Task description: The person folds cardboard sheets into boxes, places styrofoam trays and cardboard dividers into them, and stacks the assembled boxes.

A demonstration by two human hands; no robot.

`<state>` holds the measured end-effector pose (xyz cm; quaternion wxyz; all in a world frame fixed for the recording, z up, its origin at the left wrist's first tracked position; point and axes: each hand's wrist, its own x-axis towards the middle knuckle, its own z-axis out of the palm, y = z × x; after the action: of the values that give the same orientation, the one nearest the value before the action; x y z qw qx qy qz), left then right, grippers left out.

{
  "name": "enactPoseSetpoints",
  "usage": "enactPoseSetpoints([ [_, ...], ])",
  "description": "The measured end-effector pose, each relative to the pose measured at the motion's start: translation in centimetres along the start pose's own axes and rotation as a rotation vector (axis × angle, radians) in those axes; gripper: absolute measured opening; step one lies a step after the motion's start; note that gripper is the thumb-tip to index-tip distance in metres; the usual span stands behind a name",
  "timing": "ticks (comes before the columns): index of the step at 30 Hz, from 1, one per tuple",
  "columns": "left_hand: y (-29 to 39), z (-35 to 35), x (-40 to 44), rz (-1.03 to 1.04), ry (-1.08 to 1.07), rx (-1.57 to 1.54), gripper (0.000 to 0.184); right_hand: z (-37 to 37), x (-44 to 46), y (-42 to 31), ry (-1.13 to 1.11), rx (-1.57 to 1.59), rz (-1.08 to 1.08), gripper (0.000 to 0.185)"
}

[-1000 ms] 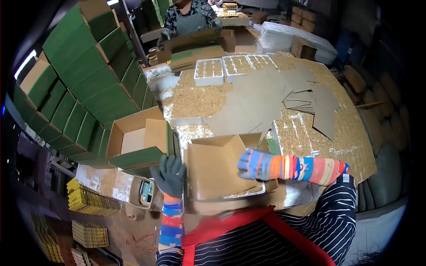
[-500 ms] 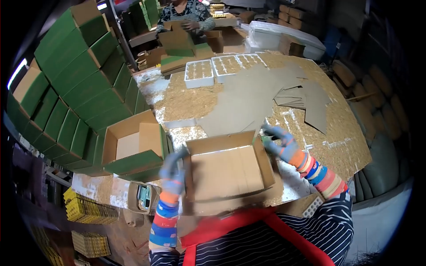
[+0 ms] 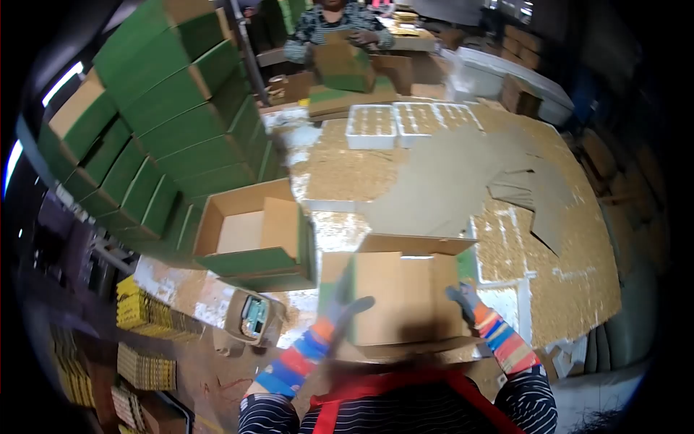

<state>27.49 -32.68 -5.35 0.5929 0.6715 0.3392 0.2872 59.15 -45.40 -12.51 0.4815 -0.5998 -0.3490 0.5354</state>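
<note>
A brown cardboard box [image 3: 412, 293] lies right before me, its inside facing up and two broad panels covering most of its bottom. My left hand [image 3: 345, 309], in a grey glove, grips the box's left side, thumb over the edge and fingers partly hidden outside. On the opposite side my right hand [image 3: 466, 300], also gloved, holds the right wall with its thumb at the edge. Both forearms wear striped, many-coloured sleeves. To the left stands an open green and brown box [image 3: 249, 235] on top of another.
Green boxes [image 3: 188, 108] are stacked high on the left. White foam trays [image 3: 371, 129] and a grey sheet [image 3: 448, 181] lie on the sawdust-covered table. A small carton [image 3: 253, 318] sits at the left edge. Across the table, a person [image 3: 340, 36] handles a box.
Inside the box, panels now lie over more of the bottom. Both hands have come closer together along its sides. The view has shifted left, so things appear further right.
</note>
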Motion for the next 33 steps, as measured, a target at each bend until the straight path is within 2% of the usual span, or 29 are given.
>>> enactPoseSetpoints([
  [1,1.4,-0.2,0.2,0.017,-0.014,-0.136,0.073,0.2,0.1,-0.4,0.014,0.227,0.047,0.040],
  [2,2.4,-0.9,0.3,0.139,0.039,-0.070,0.066,0.9,0.4,-1.6,-0.002,0.429,0.057,0.040],
  [3,2.6,-1.5,1.0,0.178,0.111,-0.260,0.057,2.0,0.8,-3.3,-0.166,0.757,0.038,0.045],
  [4,2.7,-2.0,1.8,0.232,0.176,-0.445,0.050,3.1,1.4,-5.2,-0.180,0.729,-0.022,0.046],
  [5,6.3,-3.5,1.4,0.221,0.164,-0.635,0.048,4.7,2.2,-7.6,-0.233,0.752,-0.073,0.048],
  [7,9.0,-8.3,-0.2,0.265,0.041,-1.198,0.049,8.7,3.4,-12.7,-0.382,0.853,-0.150,0.052],
  [8,7.9,-12.0,-1.4,0.555,0.375,-0.554,0.055,10.9,4.4,-14.6,-0.479,0.928,-0.176,0.054],
  [9,7.4,-14.8,-1.9,0.706,0.593,-0.233,0.054,12.5,5.9,-15.5,-0.455,0.942,-0.210,0.057],
  [10,6.9,-17.7,-2.3,0.752,0.937,0.195,0.055,13.9,7.7,-15.7,-0.426,0.957,-0.242,0.061],
  [11,6.5,-20.5,-2.8,0.717,1.295,0.509,0.056,15.4,9.3,-15.5,-0.394,0.974,-0.272,0.064],
  [12,4.2,-23.1,-3.2,0.640,1.340,0.388,0.055,17.4,10.9,-14.8,-0.373,0.922,-0.293,0.064],
  [14,-2.9,-26.8,-3.2,0.504,1.208,-0.154,0.053,21.9,14.7,-12.7,-0.323,0.818,-0.333,0.064],
  [16,-8.4,-28.3,-3.3,0.450,1.137,-0.455,0.051,26.3,16.7,-12.0,-0.235,0.715,-0.389,0.065],
  [17,-10.0,-28.9,-3.4,0.424,1.087,-0.550,0.051,28.9,16.2,-14.9,-0.239,0.428,-0.239,0.066],
  [18,-11.4,-29.7,-3.5,0.399,1.024,-0.602,0.050,31.1,18.4,-14.0,-0.251,0.303,-0.149,0.073],
  [19,-7.0,-27.8,-4.2,0.226,0.973,-0.726,0.050,33.2,17.9,-13.7,-0.180,0.233,-0.525,0.074],
  [20,-12.0,-31.0,-4.2,0.207,0.948,-0.118,0.045,33.1,18.7,-13.5,-0.105,0.147,-0.446,0.071],
  [21,-12.2,-32.0,-3.9,0.204,1.002,0.476,0.040,32.4,16.6,-16.0,-0.176,0.232,-0.284,0.058],
  [22,-12.7,-31.9,-4.9,0.253,1.049,0.374,0.039,31.6,15.8,-15.9,0.133,-0.382,-0.449,0.061],
  [23,-8.1,-29.5,-5.6,0.308,1.095,0.273,0.038,30.4,15.2,-15.5,0.430,-1.015,-0.554,0.064],
  [24,-4.0,-26.4,-6.6,0.441,1.120,0.485,0.042,28.2,14.1,-13.8,0.427,-0.974,-0.805,0.063],
  [25,0.1,-23.3,-7.6,0.571,1.161,0.700,0.046,26.1,11.3,-12.6,0.293,-0.991,-0.772,0.066],
  [26,2.3,-19.9,-7.2,0.619,1.078,0.607,0.046,23.8,8.9,-10.9,0.167,-1.060,-0.800,0.072],
  [27,3.3,-17.1,-7.0,0.661,1.001,0.516,0.046,21.6,5.6,-9.1,0.054,-1.266,-0.710,0.075],
  [28,3.6,-14.6,-6.9,0.598,0.860,0.528,0.045,18.9,2.4,-7.6,-0.150,-1.437,-0.591,0.076],
  [29,3.9,-12.4,-6.9,0.539,0.722,0.543,0.044,16.1,0.6,-1.9,-0.239,-1.663,-0.523,0.070],
  [30,3.8,-10.6,-6.4,0.570,0.609,0.628,0.046,13.5,-3.0,1.6,-0.200,-1.628,-0.627,0.064],
  [31,4.0,-8.6,-6.1,0.492,0.470,0.621,0.053,11.3,-5.5,3.4,-0.159,-1.592,-0.732,0.058],
  [33,4.8,-5.5,-5.1,0.431,0.154,0.574,0.063,8.4,-7.8,2.8,-0.185,-1.565,-0.760,0.049],
])
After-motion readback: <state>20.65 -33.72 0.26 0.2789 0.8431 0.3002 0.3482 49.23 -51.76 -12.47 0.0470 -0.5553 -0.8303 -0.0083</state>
